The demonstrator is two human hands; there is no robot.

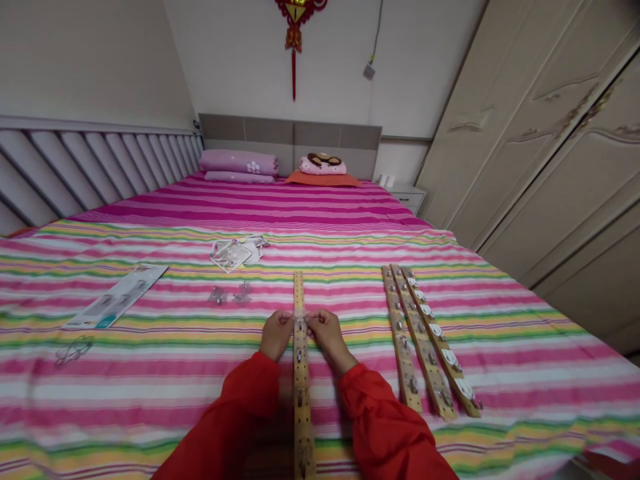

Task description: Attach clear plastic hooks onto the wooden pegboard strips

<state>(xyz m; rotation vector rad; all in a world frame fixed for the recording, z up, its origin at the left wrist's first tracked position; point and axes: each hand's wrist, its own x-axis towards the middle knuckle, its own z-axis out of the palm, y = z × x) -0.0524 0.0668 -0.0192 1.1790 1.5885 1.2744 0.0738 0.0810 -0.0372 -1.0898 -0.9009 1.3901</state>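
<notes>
A narrow wooden strip with rows of holes (302, 427) lies lengthwise on the bed in front of me, several metal hooks along it. My left hand (277, 333) and my right hand (327, 335) meet over its upper half, one from each side. Fingers of both are pinched on the edges of a clear-backed hook (300, 320), which sits over the strip. Whether its backing touches the wood I cannot tell. Left of the strip lie loose clear-backed hooks (243, 291) and another small hook piece (217, 295).
To the right lie three wooden strips (423, 340) fitted with hooks. On the left are a packaged hook card (120, 297) and a thin wire loop (74, 350). Small plastic packets (235, 253) lie farther back. Folded bedding (239, 163) rests by the headboard (340, 137).
</notes>
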